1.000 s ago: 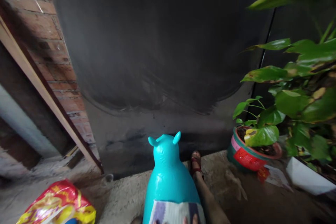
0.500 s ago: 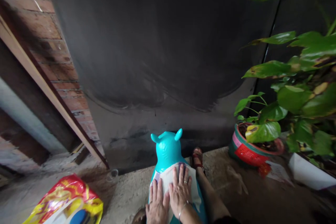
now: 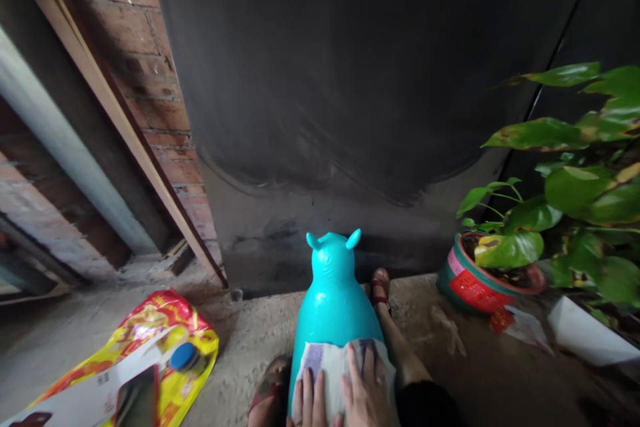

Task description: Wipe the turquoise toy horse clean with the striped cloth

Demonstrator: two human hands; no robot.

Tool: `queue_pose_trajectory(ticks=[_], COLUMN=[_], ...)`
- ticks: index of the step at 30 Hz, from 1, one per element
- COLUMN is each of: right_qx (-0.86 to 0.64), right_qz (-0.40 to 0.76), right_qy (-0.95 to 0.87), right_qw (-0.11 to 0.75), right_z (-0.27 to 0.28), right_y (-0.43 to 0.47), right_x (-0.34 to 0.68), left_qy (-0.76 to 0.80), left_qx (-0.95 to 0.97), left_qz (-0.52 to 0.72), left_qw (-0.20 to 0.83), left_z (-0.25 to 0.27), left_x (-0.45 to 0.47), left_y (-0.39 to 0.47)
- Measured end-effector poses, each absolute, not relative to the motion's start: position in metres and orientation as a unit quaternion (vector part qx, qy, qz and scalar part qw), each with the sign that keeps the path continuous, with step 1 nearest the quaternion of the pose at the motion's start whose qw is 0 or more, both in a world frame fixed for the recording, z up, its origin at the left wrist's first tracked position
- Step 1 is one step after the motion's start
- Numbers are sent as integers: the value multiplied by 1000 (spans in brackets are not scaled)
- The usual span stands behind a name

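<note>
Dark metal door (image 3: 350,80) fills the far side; brick wall (image 3: 150,67) far left, potted plant (image 3: 480,273) right, rough concrete floor (image 3: 240,347).

Turquoise inflatable animal toy (image 3: 334,300) stands near centre. A cloth (image 3: 330,363) lies across its back — left hand (image 3: 307,403) and right hand (image 3: 367,397) press it flat, fingers spread, gripping nothing. Wiping looks partway; the head seems untouched.

Red-yellow bag (image 3: 150,347) near left.

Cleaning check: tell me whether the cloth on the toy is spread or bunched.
Spread: the cloth lies flat over the toy, both hands pressed on it.
</note>
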State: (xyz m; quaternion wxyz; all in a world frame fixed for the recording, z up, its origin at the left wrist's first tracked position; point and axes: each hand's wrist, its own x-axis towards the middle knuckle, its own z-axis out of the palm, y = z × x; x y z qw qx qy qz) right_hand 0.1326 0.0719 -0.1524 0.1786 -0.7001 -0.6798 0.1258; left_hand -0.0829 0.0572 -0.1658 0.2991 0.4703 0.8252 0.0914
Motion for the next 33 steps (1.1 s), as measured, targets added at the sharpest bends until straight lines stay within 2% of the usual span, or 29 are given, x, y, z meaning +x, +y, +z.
queue_pose_trajectory(ticks=[5,11,16,20,26,33], right_qx=[-699,-687,-683,-655,-637,-472], right_qz=[51,76,71,48,9,81], right_qy=[-705,-715,-721,-751,-764,-874], right_qw=[105,107,91,71,104,80], right_z=[-142,-120,-121,-149,-181,-126], right_y=[132,179,150,101,47,100], right_x=[111,101,111,128,146,131], left_qy=[802,777,781,786,792,821], left_qx=[519,558,545,542,531,461], left_qz=[99,109,97,80,121,149], left_qw=[280,272,289,285,275,302], left_z=[-160,-131,-114,-113,-117,-120], left_x=[-37,5,4,13,13,-37], left_y=[81,118,105,67,20,54])
